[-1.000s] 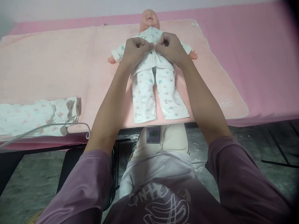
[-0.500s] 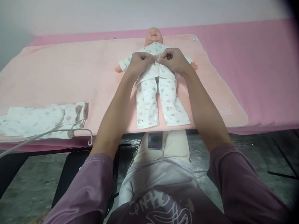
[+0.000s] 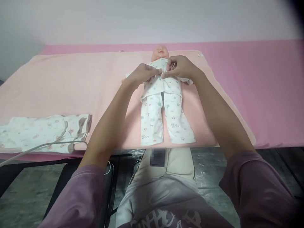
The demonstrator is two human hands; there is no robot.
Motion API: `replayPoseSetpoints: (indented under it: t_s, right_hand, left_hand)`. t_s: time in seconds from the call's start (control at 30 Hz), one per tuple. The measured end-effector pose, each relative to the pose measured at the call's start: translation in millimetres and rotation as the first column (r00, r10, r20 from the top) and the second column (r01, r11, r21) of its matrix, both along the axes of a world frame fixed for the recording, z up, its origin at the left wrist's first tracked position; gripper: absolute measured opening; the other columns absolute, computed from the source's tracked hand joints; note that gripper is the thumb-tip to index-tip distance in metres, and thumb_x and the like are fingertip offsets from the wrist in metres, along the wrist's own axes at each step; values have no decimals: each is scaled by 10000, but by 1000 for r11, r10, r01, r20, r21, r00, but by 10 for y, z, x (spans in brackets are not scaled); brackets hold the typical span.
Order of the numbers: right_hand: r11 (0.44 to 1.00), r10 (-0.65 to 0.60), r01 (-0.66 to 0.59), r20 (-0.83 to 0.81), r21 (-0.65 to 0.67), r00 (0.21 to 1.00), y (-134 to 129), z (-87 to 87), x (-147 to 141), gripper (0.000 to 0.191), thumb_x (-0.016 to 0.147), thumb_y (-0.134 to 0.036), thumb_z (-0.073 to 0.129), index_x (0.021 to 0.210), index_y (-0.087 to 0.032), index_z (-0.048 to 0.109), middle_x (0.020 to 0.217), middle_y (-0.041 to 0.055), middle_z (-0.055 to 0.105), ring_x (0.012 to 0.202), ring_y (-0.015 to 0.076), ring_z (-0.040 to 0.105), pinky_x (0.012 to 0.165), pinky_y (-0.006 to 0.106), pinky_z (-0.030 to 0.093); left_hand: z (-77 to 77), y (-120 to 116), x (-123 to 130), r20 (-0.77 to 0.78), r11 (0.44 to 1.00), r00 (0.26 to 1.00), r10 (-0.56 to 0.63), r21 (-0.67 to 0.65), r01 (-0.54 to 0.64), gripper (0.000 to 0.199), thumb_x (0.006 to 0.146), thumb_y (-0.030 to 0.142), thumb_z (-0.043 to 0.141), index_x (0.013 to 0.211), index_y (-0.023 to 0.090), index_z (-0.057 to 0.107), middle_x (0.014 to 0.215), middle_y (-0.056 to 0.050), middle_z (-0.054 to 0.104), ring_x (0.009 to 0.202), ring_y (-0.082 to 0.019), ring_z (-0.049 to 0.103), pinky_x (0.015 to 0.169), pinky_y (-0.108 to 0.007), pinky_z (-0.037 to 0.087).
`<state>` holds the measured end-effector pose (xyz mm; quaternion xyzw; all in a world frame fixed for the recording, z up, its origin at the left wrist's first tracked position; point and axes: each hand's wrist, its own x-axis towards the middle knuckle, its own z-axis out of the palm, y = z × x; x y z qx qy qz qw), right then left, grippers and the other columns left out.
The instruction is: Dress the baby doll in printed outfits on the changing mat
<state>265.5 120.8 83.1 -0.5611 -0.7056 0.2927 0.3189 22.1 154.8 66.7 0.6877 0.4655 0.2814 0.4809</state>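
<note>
On its back lies a baby doll (image 3: 161,52), dressed in a white patterned baby shirt (image 3: 154,87) and matching pants (image 3: 153,118). My left hand (image 3: 143,74) pinches the shirt's front edge at chest height, thumb and index finger together. Just beside it, my right hand (image 3: 181,67) has its thumb on the front opening, with the other fingers curled above; it seems to hold the cloth there. The fastening between the fingertips is too small to make out. My hands partly cover the doll's chest and arms.
A pink blanket (image 3: 95,76) lies under the doll on a darker pink surface (image 3: 268,95). At the left front are folded white patterned baby clothes (image 3: 42,131), with a pale cable (image 3: 47,145) crossing them. A black chair (image 3: 64,177) stands below the table edge.
The view has shifted, so the doll and table sit lower in the picture. My right hand's fingers have lifted away from its thumb a little; both hands stay at the shirt front.
</note>
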Motion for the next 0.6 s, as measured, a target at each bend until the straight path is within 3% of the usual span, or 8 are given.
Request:
replayPoseSetpoints:
  t_s: [0.17,0.27,0.43,0.6]
  right_hand:
    - [994,104,-103,39,-30,994,249,42,96,495,714,-563,1050,899,-271,696,828,25,661,907,249,602,754,351,497]
    - [992,95,-94,8,-80,995,368,1,122,435,873,-643,919,911,-275,691,814,26,651,884,246,607,751,350,501]
    - [994,42,-48,-64,-96,997,447,-96,76,326,900,-537,919,935,-275,728,846,37,683,908,260,627,764,361,522]
    - [984,-37,11,-147,-177,988,420,-58,58,265,856,-372,974,917,-256,743,831,32,699,882,233,627,760,334,518]
  left_hand:
    - [259,151,-18,-92,992,989,-117,42,122,223,945,408,800,882,196,773,725,-55,606,784,-189,617,757,-310,464]
    - [301,258,54,-142,992,985,-97,67,108,241,935,421,798,860,200,736,724,-53,595,817,-207,630,771,-314,457]
    - [126,403,170,-163,990,987,-9,139,32,337,966,448,783,824,207,594,718,-23,449,796,-204,566,741,-325,392]
    - [-37,517,150,-100,992,995,-8,123,20,371,953,405,823,851,206,528,779,-23,375,792,-187,523,724,-306,349]
